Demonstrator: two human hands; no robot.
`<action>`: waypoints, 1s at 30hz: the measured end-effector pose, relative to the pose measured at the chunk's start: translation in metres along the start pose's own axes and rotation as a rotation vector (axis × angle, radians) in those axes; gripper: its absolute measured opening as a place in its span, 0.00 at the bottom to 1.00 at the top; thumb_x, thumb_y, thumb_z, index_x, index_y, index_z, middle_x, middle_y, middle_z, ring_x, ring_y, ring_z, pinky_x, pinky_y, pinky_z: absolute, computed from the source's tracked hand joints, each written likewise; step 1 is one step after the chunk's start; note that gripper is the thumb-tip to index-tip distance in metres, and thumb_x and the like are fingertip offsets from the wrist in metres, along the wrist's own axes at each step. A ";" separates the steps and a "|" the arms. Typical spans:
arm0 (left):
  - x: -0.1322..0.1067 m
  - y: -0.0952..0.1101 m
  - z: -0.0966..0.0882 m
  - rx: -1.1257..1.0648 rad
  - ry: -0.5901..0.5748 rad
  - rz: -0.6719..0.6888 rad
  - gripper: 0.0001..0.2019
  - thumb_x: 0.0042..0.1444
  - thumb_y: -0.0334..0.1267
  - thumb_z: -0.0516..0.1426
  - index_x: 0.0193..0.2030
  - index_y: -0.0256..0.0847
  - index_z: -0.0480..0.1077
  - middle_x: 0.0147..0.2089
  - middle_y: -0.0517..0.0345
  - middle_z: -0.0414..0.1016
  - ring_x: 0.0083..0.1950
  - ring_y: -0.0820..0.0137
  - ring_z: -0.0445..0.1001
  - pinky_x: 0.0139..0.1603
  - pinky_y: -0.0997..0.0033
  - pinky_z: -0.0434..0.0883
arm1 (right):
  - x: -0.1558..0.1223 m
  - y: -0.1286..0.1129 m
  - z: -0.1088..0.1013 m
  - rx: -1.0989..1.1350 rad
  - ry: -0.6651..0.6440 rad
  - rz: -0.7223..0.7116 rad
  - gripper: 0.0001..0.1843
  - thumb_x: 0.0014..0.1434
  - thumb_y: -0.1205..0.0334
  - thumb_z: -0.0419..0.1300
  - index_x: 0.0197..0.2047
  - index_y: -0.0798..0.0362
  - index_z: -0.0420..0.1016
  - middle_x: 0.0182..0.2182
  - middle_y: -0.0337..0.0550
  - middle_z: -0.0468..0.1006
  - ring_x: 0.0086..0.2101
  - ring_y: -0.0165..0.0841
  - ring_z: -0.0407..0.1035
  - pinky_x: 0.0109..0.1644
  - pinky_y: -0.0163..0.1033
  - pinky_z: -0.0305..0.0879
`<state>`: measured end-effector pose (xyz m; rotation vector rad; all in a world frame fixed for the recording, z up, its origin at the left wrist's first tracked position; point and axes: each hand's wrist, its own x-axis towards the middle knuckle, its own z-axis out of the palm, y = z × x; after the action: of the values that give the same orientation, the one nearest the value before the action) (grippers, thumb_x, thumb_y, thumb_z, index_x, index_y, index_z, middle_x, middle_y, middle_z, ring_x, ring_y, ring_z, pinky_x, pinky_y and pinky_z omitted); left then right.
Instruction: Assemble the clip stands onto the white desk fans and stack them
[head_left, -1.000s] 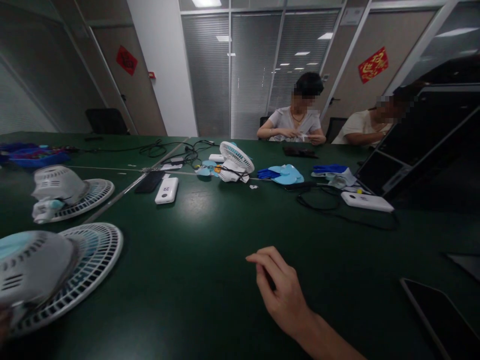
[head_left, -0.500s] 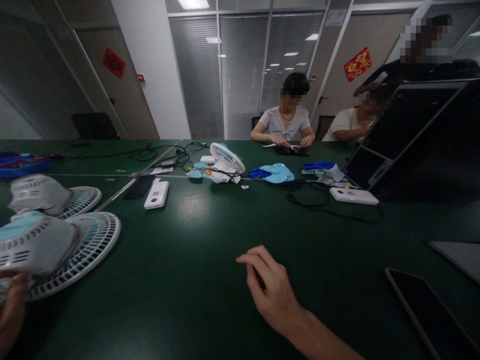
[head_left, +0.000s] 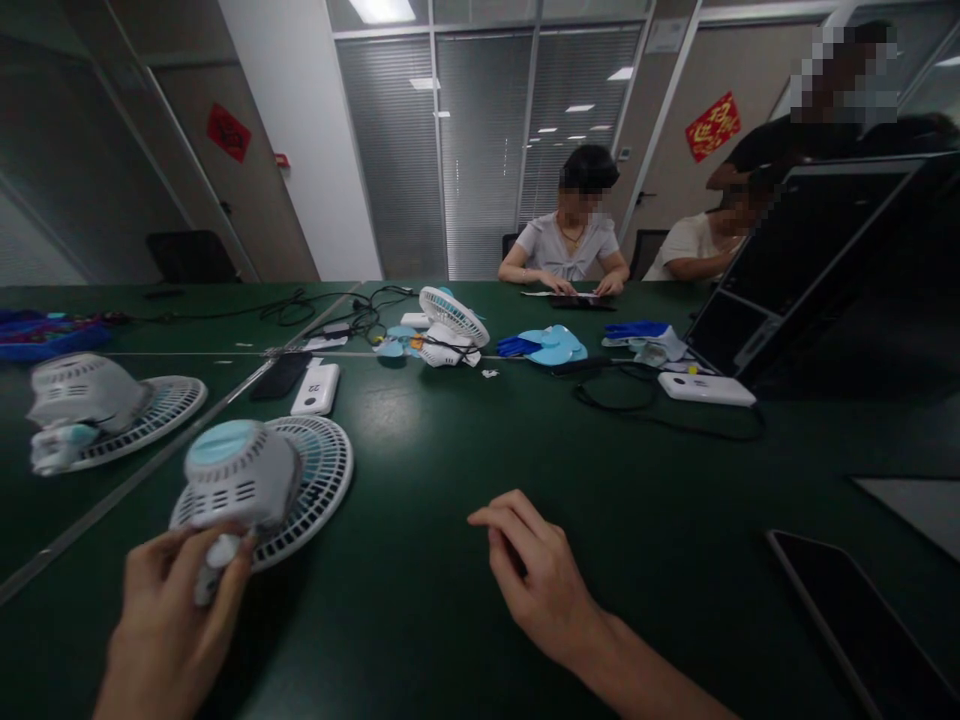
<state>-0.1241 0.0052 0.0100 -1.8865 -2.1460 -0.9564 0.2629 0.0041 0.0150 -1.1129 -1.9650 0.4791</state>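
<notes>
"At the near left of the table [head_left: 405, 620], what has just changed?"

"The left hand [head_left: 169, 605] has brought a fan [head_left: 244, 490] rightward from the edge of view. Half a second ago it overlapped the second fan [head_left: 86, 392] in view; now the two show apart."

"And what does that mean for the work?"

"The fan is now in plain sight, left of the right hand [head_left: 544, 585], so I'd judge it easier to reach with both. The right hand has stayed put."

"How are the fingers?"

"On the left, thumb and fingers are clamped on the fan, around a white knob [head_left: 223, 551] at its near end. On the right they are loosely bent, the thumb a little apart, holding nothing."

"Anything hard to make out?"

"The left fingers cover most of what joins knob to fan. The underside of the grille [head_left: 330, 470] is hidden, and I can't tell whether it touches the table. The phone [head_left: 847, 610] at the near right is cut off, and at the far right a dark box [head_left: 817, 250] hides part of a seated person [head_left: 690, 250]."
</notes>
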 end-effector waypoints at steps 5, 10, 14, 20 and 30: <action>-0.038 0.101 0.029 -0.352 -0.245 0.140 0.13 0.68 0.48 0.57 0.56 0.51 0.76 0.59 0.50 0.63 0.52 0.59 0.78 0.47 0.59 0.83 | -0.005 -0.008 -0.001 -0.004 -0.070 -0.088 0.18 0.71 0.69 0.54 0.60 0.46 0.72 0.45 0.42 0.78 0.36 0.32 0.76 0.42 0.40 0.71; -0.046 0.175 0.054 -0.684 -0.413 0.248 0.15 0.68 0.33 0.55 0.57 0.51 0.74 0.60 0.50 0.64 0.58 0.58 0.74 0.58 0.54 0.80 | -0.008 -0.007 0.001 0.014 -0.068 -0.147 0.24 0.71 0.61 0.61 0.68 0.43 0.67 0.53 0.44 0.79 0.38 0.33 0.78 0.42 0.40 0.76; -0.043 0.198 0.071 -0.783 -0.482 0.297 0.20 0.63 0.26 0.56 0.58 0.50 0.72 0.63 0.49 0.63 0.61 0.56 0.72 0.57 0.53 0.79 | -0.007 0.003 0.002 0.070 0.085 -0.079 0.18 0.71 0.65 0.61 0.61 0.44 0.72 0.45 0.41 0.79 0.37 0.33 0.76 0.40 0.37 0.77; -0.041 0.195 0.084 -0.828 -0.446 0.303 0.30 0.62 0.25 0.57 0.68 0.53 0.58 0.67 0.47 0.60 0.67 0.54 0.68 0.65 0.44 0.74 | -0.003 0.003 0.006 0.075 0.170 -0.037 0.16 0.66 0.70 0.62 0.55 0.46 0.73 0.44 0.41 0.79 0.37 0.32 0.77 0.37 0.34 0.77; -0.043 0.155 0.062 -0.876 -0.562 0.119 0.26 0.63 0.39 0.65 0.65 0.57 0.63 0.75 0.51 0.56 0.74 0.52 0.63 0.64 0.51 0.76 | -0.018 0.025 0.008 0.117 0.480 0.071 0.14 0.65 0.69 0.58 0.52 0.48 0.67 0.36 0.38 0.72 0.29 0.31 0.71 0.31 0.36 0.72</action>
<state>0.0478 0.0049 -0.0025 -2.9336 -1.9674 -1.6951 0.2751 0.0027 -0.0140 -1.1058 -1.4667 0.3215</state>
